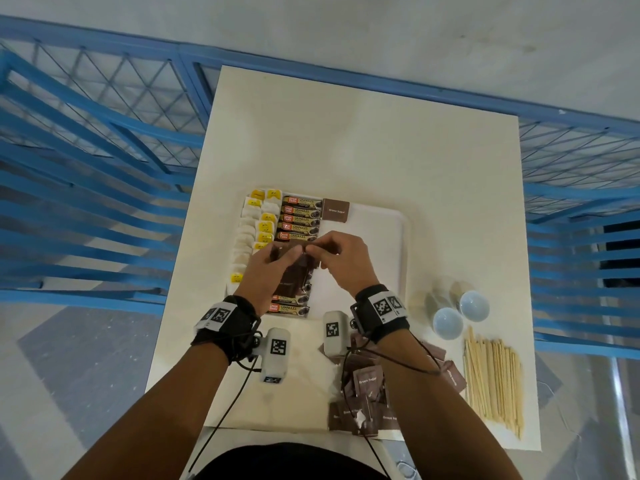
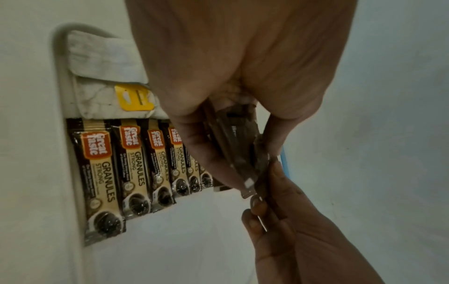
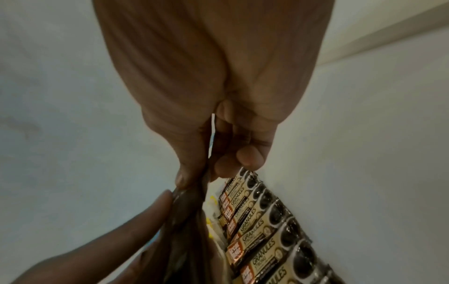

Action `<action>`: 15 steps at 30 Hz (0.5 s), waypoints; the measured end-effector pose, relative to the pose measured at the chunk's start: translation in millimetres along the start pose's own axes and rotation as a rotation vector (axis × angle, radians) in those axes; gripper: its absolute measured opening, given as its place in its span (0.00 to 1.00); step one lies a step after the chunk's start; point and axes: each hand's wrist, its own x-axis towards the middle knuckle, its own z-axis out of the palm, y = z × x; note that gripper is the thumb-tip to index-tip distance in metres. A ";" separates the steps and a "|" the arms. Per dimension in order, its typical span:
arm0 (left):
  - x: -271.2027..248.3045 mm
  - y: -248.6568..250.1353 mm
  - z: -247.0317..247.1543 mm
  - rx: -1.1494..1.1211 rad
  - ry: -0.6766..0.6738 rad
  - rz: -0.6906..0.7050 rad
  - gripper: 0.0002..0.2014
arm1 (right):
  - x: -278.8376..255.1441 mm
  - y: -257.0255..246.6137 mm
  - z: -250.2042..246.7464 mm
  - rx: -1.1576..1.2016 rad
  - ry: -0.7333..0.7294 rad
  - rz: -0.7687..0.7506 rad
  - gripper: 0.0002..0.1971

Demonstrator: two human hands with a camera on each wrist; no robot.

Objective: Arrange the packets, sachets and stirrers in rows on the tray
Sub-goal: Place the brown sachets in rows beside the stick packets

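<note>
A white tray (image 1: 377,244) lies on the table. At its left is a column of tea bags (image 1: 254,223) with yellow tags, then a column of coffee granule sachets (image 1: 299,218), and one brown sugar packet (image 1: 336,211) lies at the far end. Above the tray my left hand (image 1: 287,252) grips a stack of brown sugar packets (image 1: 294,275). My right hand (image 1: 320,251) pinches the far edge of one packet in that stack. The left wrist view shows the stack (image 2: 240,142) between thumb and fingers. In the right wrist view thumb and forefinger pinch a brown packet (image 3: 189,211) beside the coffee sachets (image 3: 262,226).
Loose brown sugar packets (image 1: 367,386) lie heaped on the table near me, under my right forearm. Wooden stirrers (image 1: 493,375) lie in a bundle at the right front. Two pale blue cups (image 1: 448,322) stand behind them. Blue metal railings surround the table (image 1: 381,150).
</note>
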 end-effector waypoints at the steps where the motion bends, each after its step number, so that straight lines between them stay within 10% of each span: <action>1: -0.7 0.2 -1.4 0.010 0.020 0.021 0.05 | -0.4 -1.1 -1.3 0.003 -0.002 -0.007 0.03; 15: -3.9 -1.9 -2.6 0.236 0.122 0.219 0.09 | -13.4 -4.8 2.7 0.097 -0.049 0.086 0.09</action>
